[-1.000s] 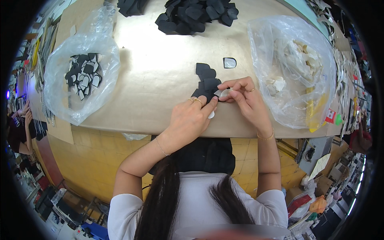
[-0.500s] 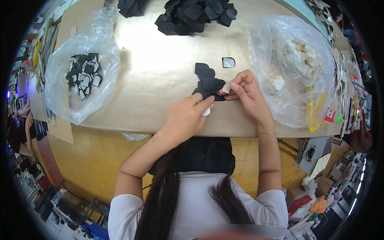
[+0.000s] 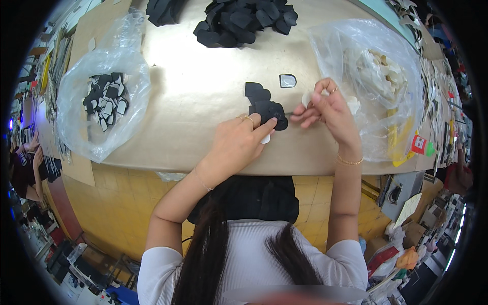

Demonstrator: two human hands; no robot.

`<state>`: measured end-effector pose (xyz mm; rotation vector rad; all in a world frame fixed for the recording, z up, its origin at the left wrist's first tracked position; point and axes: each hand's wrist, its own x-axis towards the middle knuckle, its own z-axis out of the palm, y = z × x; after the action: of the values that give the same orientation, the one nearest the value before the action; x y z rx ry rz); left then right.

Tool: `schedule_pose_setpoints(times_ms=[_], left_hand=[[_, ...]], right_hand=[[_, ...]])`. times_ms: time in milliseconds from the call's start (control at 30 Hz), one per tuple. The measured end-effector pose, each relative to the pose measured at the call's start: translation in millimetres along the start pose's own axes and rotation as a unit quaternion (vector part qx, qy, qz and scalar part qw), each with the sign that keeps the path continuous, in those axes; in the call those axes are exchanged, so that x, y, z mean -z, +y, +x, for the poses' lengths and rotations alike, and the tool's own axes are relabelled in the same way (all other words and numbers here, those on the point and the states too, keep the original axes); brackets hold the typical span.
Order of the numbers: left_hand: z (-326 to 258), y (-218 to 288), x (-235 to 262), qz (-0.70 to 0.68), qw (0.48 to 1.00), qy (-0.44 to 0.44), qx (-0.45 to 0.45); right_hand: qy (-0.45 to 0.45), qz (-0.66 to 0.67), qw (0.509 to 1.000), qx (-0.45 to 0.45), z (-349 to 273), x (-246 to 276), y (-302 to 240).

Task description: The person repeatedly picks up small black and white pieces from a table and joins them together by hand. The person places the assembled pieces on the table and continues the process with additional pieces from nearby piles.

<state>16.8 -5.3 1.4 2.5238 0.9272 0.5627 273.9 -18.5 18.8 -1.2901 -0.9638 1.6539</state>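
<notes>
Near the table's front edge, my left hand (image 3: 238, 145) rests with its fingertips on a loose row of black rounded pieces (image 3: 265, 109). A white rounded piece (image 3: 266, 139) shows at its thumb side and seems gripped there. To its right, my right hand (image 3: 333, 114) is raised and pinches a thin white rounded sheet (image 3: 306, 99) between thumb and forefinger. A thin dark sliver (image 3: 291, 113) shows between its lower fingers and the black pieces; its kind cannot be told. Beyond them lies one black-edged piece with a pale, shiny face (image 3: 287, 81).
On the left, an open clear plastic bag (image 3: 140, 109) holds black-and-white pieces. Another clear bag (image 3: 325, 38) on the right holds thin white scraps. Black piles (image 3: 246, 23) lie at the far side. A small red-and-white bottle with green cap (image 3: 420, 145) stands at right.
My right hand has moved right and up, away from the black pieces, carrying the white sheet. My left hand has stayed over the pieces, shifting only slightly.
</notes>
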Motion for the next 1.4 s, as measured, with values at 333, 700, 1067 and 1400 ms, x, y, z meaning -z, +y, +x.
schedule_pose_setpoints(times_ms=[333, 700, 1067, 1400], left_hand=[[-7, 3, 0, 0.031, 0.999, 0.008, -0.01], [-17, 11, -3, -0.002, 1.0, 0.019, -0.011], [-16, 16, -5, -0.006, 0.999, 0.031, -0.001], [-12, 16, -6, 0.003, 0.999, 0.037, 0.01]], right_hand=[[0.153, -0.01, 0.987, 0.047, 42, -7, -22], [-0.024, -0.243, 0.967, 0.072, 14, -12, -9], [-0.068, -0.402, 0.906, 0.114, 26, -29, -23], [-0.054, -0.388, 0.913, 0.113, 27, -28, -15]])
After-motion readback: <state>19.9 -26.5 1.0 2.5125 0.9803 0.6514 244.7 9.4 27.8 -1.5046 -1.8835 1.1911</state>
